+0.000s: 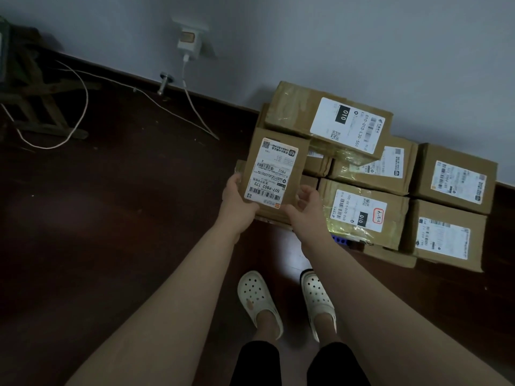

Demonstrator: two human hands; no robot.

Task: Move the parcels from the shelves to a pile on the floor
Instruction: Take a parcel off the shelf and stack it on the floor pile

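Our left hand (237, 196) grips the small brown cardboard parcel (274, 162), white label up, over the left end of the box pile (362, 213); right hand (305, 203) curls beside it, grip unclear. Off-centre, we reckon it slides off.

Wall (334, 37): pale grey, dimly lit.
Floor (111, 232): dark reddish wood.
Socket (189, 40): white, low on the wall; cable (80, 112) trails below.
Left corner: wooden frame (36, 87).

A white plug-in charger (187, 41) sat on the grey wall (334, 37); its thin white cable (184, 73) trailed onto the dark wooden floor (111, 218).
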